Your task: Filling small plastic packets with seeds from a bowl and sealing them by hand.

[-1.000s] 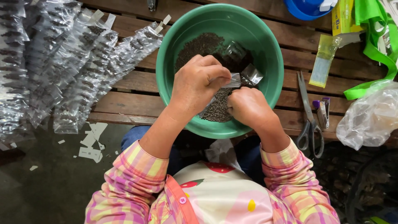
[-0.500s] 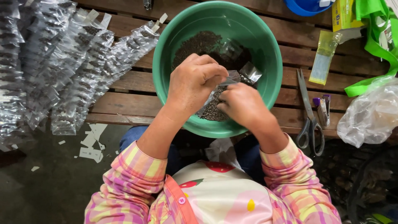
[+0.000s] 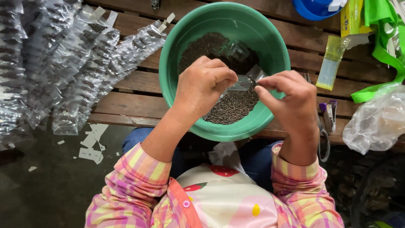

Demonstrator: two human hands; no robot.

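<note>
Pinching a small clear bag (image 3: 244,82) between both hands over the green bowl (image 3: 177,50).
Since a second ago the right hand (image 3: 291,99) has lifted off the bowl's dark seeds (image 3: 232,107); the left hand (image 3: 204,86) grips the bag at frame centre.

— What is pinched over the bowl?
— A small clear plastic sachet (image 3: 246,81), held roughly level, one end in each hand, just above the seeds.
— And the bowl?
— A round green plastic bowl (image 3: 177,55) on the slatted wooden table, holding a heap of small dark round seeds (image 3: 232,107).
</note>
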